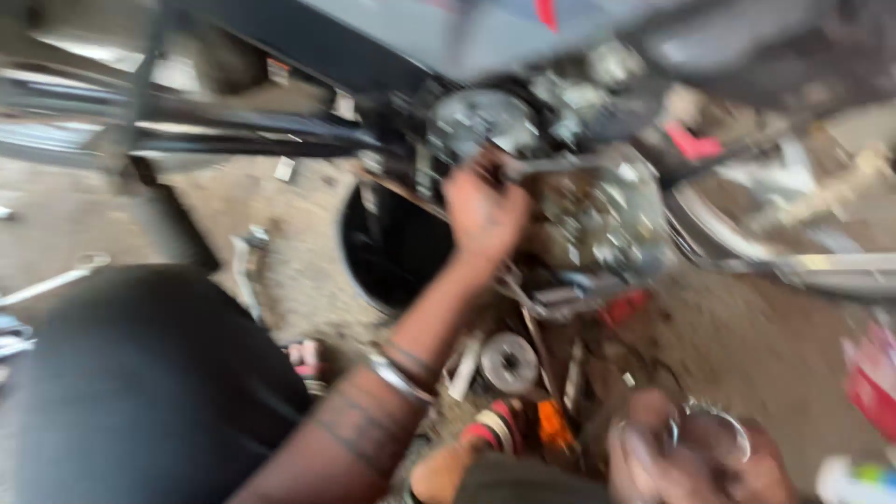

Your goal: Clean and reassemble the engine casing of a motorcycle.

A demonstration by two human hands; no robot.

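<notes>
The whole view is blurred by motion. My left hand [485, 213] reaches up to the side of a motorcycle engine [597, 219], its fingers curled around a grey metal tool handle [555, 166] that lies across the engine cover. A metal bangle sits on that wrist. My right hand [695, 457] is low at the bottom edge, closed around a round shiny metal part [717, 431]. The engine's silver round cover [481, 121] shows just above my left hand.
A black round basin [392, 247] stands on the dirt floor under the engine. A metal disc [509, 362] and loose parts lie beside my sandalled foot [495, 429]. A wrench [51, 280] lies at the left. My knee [140, 392] fills the lower left. A red container [873, 378] is at the right.
</notes>
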